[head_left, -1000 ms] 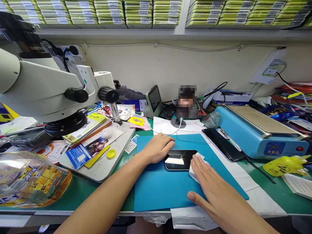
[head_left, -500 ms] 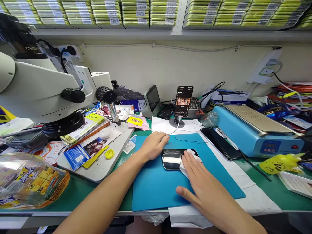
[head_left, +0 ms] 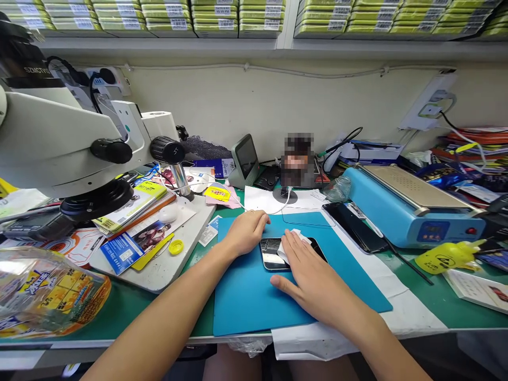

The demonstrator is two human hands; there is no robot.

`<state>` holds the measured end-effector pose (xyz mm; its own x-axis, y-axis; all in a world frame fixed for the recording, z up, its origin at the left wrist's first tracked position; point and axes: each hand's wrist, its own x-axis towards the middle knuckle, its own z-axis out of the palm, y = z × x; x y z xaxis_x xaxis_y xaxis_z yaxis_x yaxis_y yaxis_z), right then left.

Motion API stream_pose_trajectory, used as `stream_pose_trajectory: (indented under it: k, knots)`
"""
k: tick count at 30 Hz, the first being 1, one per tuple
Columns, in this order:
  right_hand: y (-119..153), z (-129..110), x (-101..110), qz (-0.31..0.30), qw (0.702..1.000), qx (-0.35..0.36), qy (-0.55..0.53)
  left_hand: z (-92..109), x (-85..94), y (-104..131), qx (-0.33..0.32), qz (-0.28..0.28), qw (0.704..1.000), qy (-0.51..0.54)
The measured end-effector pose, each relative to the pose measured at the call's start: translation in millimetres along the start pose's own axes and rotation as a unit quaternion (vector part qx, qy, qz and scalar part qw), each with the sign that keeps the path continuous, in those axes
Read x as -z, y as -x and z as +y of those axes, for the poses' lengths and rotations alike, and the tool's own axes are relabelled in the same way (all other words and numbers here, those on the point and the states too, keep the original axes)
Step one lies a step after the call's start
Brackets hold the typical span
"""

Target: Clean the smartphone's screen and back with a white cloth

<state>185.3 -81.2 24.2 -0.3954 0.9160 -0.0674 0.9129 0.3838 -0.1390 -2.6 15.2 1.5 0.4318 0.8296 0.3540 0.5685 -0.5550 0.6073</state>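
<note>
A smartphone (head_left: 270, 258) lies face up, long side across, on the blue work mat (head_left: 246, 301). My right hand (head_left: 311, 275) presses a folded white wipe (head_left: 282, 252) against the middle of its glass. The fingers are stretched out together over the wipe, with the thumb apart above the mat. My left hand (head_left: 246, 232) rests by the phone's upper left corner, fingers curled and thumb drawn close. Its fingertips are hidden, so whether it grips the phone's edge does not show.
A microscope (head_left: 59, 137) overhangs the left, above papers and a bottle (head_left: 51, 291). A phone on a stand (head_left: 297, 164) faces me at the back. Right of the mat are a dark phone (head_left: 353, 227), a blue heating plate machine (head_left: 413, 206) and a yellow squeeze bottle (head_left: 444, 257).
My right hand has slid left along the phone's glass with the wipe, baring its right end. My left hand stays by the corner. The camera view has shifted slightly.
</note>
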Motion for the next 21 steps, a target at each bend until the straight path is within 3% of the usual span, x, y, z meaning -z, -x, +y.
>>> stream_pose_trajectory:
  k: [7,16,21]
  knots:
    - [35.2,-4.7,-22.4,0.032,0.999,0.024,0.02,-3.2,-2.0,-2.6,0.004,-0.003,1.0,-0.019]
    - [-5.4,-19.3,4.6,-0.025,1.0,0.018,-0.004,-3.1,-5.2,-2.6,0.002,0.013,1.0,-0.012]
    - [9.5,-21.3,-4.8,-0.003,1.0,0.029,-0.01,-2.2,-3.9,-2.5,0.002,0.013,1.0,-0.004]
